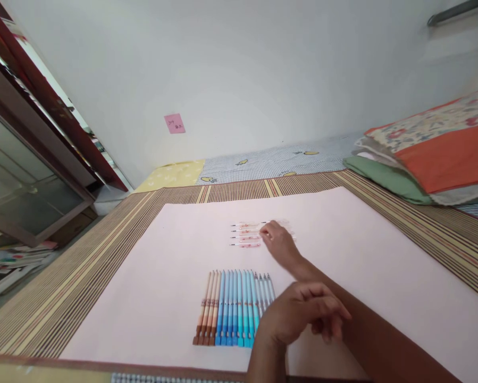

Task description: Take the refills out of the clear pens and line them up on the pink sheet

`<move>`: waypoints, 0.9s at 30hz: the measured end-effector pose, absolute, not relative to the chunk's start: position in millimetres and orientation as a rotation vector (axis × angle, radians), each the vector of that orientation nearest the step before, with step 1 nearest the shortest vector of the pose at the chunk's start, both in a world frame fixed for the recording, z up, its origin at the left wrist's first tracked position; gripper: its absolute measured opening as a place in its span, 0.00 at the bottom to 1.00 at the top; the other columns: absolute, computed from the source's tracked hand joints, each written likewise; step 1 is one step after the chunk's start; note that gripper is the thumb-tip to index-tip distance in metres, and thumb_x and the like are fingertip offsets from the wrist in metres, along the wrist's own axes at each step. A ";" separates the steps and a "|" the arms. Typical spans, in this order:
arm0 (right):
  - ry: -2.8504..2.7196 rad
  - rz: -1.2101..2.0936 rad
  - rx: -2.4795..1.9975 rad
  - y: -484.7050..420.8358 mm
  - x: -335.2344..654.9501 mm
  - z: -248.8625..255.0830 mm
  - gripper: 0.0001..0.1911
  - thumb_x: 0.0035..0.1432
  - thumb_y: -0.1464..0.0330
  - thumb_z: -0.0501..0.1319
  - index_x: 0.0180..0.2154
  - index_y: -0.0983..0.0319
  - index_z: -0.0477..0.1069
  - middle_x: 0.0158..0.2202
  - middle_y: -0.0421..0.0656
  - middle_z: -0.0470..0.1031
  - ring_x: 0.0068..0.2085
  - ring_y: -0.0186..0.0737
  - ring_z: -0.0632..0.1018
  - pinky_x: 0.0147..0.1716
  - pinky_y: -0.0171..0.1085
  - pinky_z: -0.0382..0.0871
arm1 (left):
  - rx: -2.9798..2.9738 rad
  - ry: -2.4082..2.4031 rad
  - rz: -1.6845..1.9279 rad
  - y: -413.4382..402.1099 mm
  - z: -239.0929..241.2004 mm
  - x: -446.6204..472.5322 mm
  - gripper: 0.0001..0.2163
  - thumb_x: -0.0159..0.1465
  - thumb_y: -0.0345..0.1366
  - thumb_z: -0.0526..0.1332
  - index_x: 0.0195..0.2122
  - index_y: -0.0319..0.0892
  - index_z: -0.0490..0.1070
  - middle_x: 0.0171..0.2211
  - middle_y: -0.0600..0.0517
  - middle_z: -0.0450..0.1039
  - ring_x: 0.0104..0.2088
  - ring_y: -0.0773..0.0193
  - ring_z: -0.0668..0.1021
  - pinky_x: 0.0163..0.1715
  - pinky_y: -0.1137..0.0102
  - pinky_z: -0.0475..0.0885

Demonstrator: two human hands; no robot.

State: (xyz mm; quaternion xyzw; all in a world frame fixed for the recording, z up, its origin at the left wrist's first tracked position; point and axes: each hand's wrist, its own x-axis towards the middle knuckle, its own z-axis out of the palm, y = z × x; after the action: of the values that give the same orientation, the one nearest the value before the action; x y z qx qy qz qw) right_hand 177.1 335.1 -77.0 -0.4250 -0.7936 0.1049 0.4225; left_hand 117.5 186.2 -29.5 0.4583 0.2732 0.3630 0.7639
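My right hand [278, 242] is low over the pink sheet [143, 287], its fingers pinched together among slim sticks with dark tips that look like pen refills [244, 238]. One dark tip shows just beside the fingers; whatever is between them is hidden. Several of these sticks lie side by side to the left of the hand, with small reddish markings. Closer to me, my left hand [302, 314] hovers with loosely bent fingers and nothing visible in it. It covers the right end of a neat row of pens [231, 308], coloured brown, blue, turquoise and clear.
The sheet lies on a striped mat [115, 229]. Folded bedding with an orange cover [442, 154] is piled at the back right. A pink note [175, 123] is stuck on the white wall. Left of the mat are a glass-panelled cabinet [19, 175] and papers lower down.
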 end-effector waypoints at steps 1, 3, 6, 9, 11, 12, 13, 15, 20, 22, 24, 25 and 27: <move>-1.891 0.313 -1.060 336.9 187.2 -67.7 0.08 0.63 0.72 0.56 0.31 0.59 0.69 0.33 0.43 0.72 0.34 0.39 0.73 0.37 0.37 0.65 | 1.024 0.555 0.708 184.1 -27.1 118.1 0.14 0.62 0.47 0.66 0.36 0.40 0.78 0.24 0.51 0.73 0.21 0.69 0.70 0.23 0.71 0.55; -1.751 0.357 -1.060 334.5 211.9 -47.6 0.08 0.62 0.69 0.57 0.30 0.59 0.69 0.32 0.42 0.72 0.33 0.39 0.73 0.36 0.37 0.66 | 1.065 0.516 0.615 181.8 -23.3 120.7 0.16 0.60 0.50 0.68 0.37 0.42 0.79 0.24 0.51 0.73 0.21 0.68 0.71 0.23 0.70 0.57; -1.670 0.362 -1.095 310.0 254.1 -24.1 0.07 0.61 0.66 0.58 0.31 0.58 0.72 0.32 0.42 0.74 0.34 0.40 0.73 0.36 0.38 0.66 | 1.122 0.525 0.568 180.4 -19.4 127.1 0.19 0.58 0.54 0.68 0.37 0.43 0.80 0.23 0.52 0.72 0.22 0.67 0.71 0.24 0.70 0.57; -1.621 0.448 -1.210 262.4 291.6 -22.2 0.07 0.60 0.62 0.59 0.31 0.57 0.72 0.30 0.40 0.75 0.32 0.40 0.73 0.33 0.38 0.67 | 1.173 0.573 0.531 175.0 -18.8 133.3 0.20 0.57 0.57 0.67 0.35 0.43 0.79 0.22 0.52 0.71 0.22 0.67 0.70 0.25 0.70 0.58; -1.636 0.555 -1.283 223.7 308.8 -33.2 0.09 0.58 0.60 0.61 0.31 0.56 0.73 0.27 0.39 0.73 0.28 0.39 0.71 0.30 0.37 0.66 | 1.189 0.640 0.510 167.7 -22.1 135.5 0.20 0.54 0.58 0.68 0.32 0.43 0.78 0.21 0.54 0.69 0.21 0.67 0.69 0.26 0.70 0.61; -1.649 0.651 -1.303 204.1 314.5 -40.7 0.10 0.58 0.58 0.61 0.30 0.56 0.73 0.26 0.39 0.72 0.28 0.39 0.71 0.28 0.37 0.65 | 1.194 0.685 0.504 163.2 -24.7 135.9 0.20 0.53 0.57 0.68 0.30 0.43 0.77 0.20 0.54 0.68 0.21 0.67 0.69 0.26 0.70 0.62; -1.673 0.785 -1.309 185.0 318.1 -48.5 0.12 0.58 0.57 0.61 0.28 0.57 0.72 0.25 0.39 0.72 0.28 0.39 0.71 0.27 0.36 0.65 | 1.200 0.733 0.497 158.5 -27.4 135.7 0.20 0.53 0.57 0.68 0.28 0.43 0.77 0.19 0.55 0.68 0.21 0.67 0.69 0.27 0.70 0.63; -1.737 1.146 -1.226 150.6 319.8 -62.9 0.18 0.60 0.52 0.60 0.27 0.58 0.72 0.23 0.39 0.70 0.26 0.38 0.70 0.26 0.36 0.64 | 1.219 0.798 0.475 148.4 -30.6 133.8 0.18 0.55 0.54 0.67 0.28 0.42 0.76 0.21 0.54 0.69 0.21 0.66 0.70 0.27 0.69 0.64; -1.709 1.623 -1.006 97.9 303.8 -87.0 0.24 0.59 0.47 0.59 0.32 0.62 0.73 0.27 0.39 0.71 0.25 0.33 0.67 0.25 0.33 0.61 | 1.307 0.817 0.522 113.1 -13.6 120.5 0.17 0.57 0.51 0.66 0.31 0.39 0.75 0.24 0.53 0.72 0.26 0.64 0.73 0.31 0.68 0.68; -1.731 1.633 -0.987 86.7 293.8 -100.1 0.23 0.58 0.48 0.60 0.32 0.62 0.73 0.29 0.40 0.72 0.27 0.34 0.69 0.27 0.33 0.62 | 1.363 0.889 0.571 90.9 -9.0 108.5 0.15 0.60 0.48 0.65 0.33 0.39 0.74 0.26 0.52 0.73 0.28 0.63 0.74 0.32 0.69 0.69; -1.809 1.598 -1.062 76.0 283.6 -119.0 0.19 0.57 0.51 0.60 0.32 0.61 0.73 0.27 0.39 0.72 0.29 0.36 0.70 0.28 0.33 0.63 | 1.493 1.089 0.652 63.9 -20.2 91.0 0.12 0.63 0.44 0.61 0.35 0.41 0.75 0.29 0.51 0.76 0.31 0.62 0.76 0.34 0.69 0.70; -1.889 1.537 -1.122 70.2 278.8 -130.2 0.16 0.54 0.53 0.62 0.30 0.61 0.73 0.26 0.39 0.71 0.29 0.36 0.71 0.29 0.33 0.63 | 1.606 1.260 0.687 48.9 -33.4 80.6 0.11 0.64 0.43 0.60 0.35 0.42 0.76 0.30 0.50 0.77 0.33 0.60 0.77 0.35 0.68 0.71; -2.058 1.414 -1.242 57.6 270.1 -153.3 0.11 0.51 0.58 0.65 0.28 0.59 0.74 0.26 0.39 0.73 0.30 0.37 0.73 0.30 0.33 0.64 | 1.852 1.617 0.823 17.9 -73.5 59.2 0.10 0.64 0.39 0.58 0.40 0.45 0.78 0.40 0.47 0.80 0.42 0.55 0.79 0.43 0.64 0.74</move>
State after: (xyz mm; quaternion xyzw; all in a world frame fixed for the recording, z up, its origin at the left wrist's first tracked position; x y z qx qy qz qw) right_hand 270.1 57.6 -153.3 -0.4385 -0.7265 0.4991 0.1755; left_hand 59.2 17.9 -73.5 0.6876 0.6003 0.3054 0.2710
